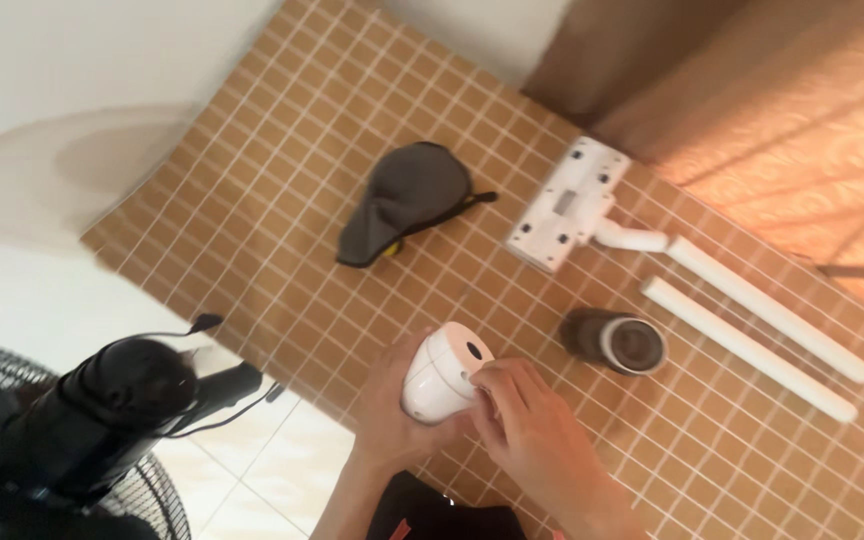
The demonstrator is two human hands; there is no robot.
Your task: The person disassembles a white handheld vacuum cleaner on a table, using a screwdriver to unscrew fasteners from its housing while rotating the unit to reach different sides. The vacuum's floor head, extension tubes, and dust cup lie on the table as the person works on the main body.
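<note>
Both my hands hold a white rounded vacuum body (pixel 439 368) with a dark round opening on top, low in the middle of the head view. My left hand (pixel 384 405) cups it from the left and below. My right hand (pixel 530 425) grips its right side with the fingers curled against it. They are above a tan mat (pixel 282 150) with a white grid pattern. A dark cylindrical dust cup with a white rim (pixel 616 341) lies just to the right of my hands.
A white floor brush head (pixel 567 204) with an elbow joins one white tube (pixel 772 308); a second white tube (pixel 748 349) lies beside it. A dark grey cloth (pixel 404 198) lies farther up. A black fan (pixel 72 440) stands at the lower left. Orange curtain (pixel 802 110) hangs at the upper right.
</note>
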